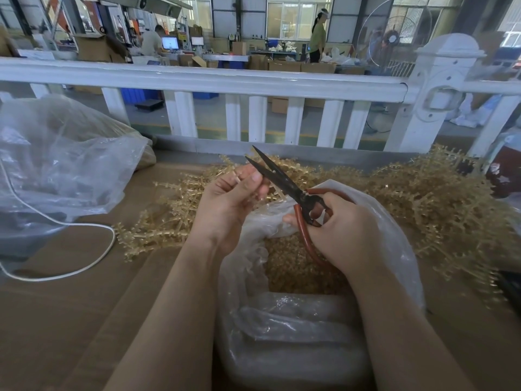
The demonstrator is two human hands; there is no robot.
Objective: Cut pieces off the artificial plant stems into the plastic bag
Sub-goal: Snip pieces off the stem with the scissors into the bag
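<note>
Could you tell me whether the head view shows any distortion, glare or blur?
Head view: the white railing bows from wide-angle distortion; bright windows glare behind; the golden plastic stem pile smears at the right edge; the black-bladed, red-handled scissors stay sharp.

Two hands point(228, 198) point(342, 231); one scissors point(284, 183); two plastic bags point(394, 235) point(56, 153); one cord point(84, 230).

Stem point(238, 179) mostly hidden (left hand point(229, 198)) — bag point(296, 328) bottom cropped.

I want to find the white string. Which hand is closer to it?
Left. The left hand is beside the white string; the right hand, gripping scissors, is farther away.
</note>
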